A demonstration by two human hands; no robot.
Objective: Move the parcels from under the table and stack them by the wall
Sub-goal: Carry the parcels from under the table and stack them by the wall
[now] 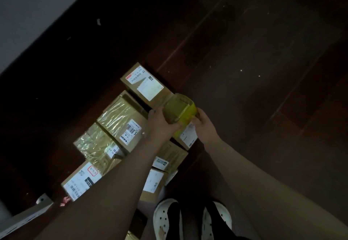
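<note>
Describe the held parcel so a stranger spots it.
Brown cardboard boxes cluster on the dark wooden floor. Above their right edge, the left hand and right hand grip one small parcel. It alone is wrapped in yellow tape.

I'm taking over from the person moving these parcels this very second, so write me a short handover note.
Hands: left hand and right hand both grip the yellow-taped parcel, one on each side, over a labelled box; contact unclear.
Parcels: several cardboard boxes are grouped on the floor, among them a clear-wrapped box and a box with a red-marked label; the wall lies beyond them.
Done: those boxes are set down.
Left: place the held parcel. What remains under the table cannot be seen.
</note>
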